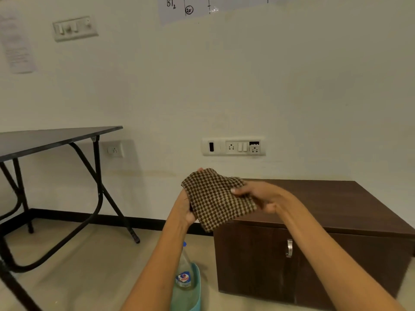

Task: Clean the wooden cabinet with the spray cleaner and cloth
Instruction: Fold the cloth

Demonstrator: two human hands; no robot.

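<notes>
A brown-and-cream checked cloth (215,197) is held up in the air between both hands, above the left end of the low dark wooden cabinet (336,221). My left hand (185,207) grips the cloth's left edge from below, fingers hidden behind it. On the right side my right hand (258,196) pinches the cloth, thumb on top. A clear spray cleaner bottle (184,274) with a blue nozzle and a "Colin" label stands in a teal tub (197,295) on the floor, left of the cabinet and partly hidden by my left forearm.
The cabinet has a metal door handle (289,248) on its front and stands against the wall. A black folding table (51,138) fills the left side. A socket panel (233,146) is on the wall above the cabinet. Beige floor lies between table and cabinet.
</notes>
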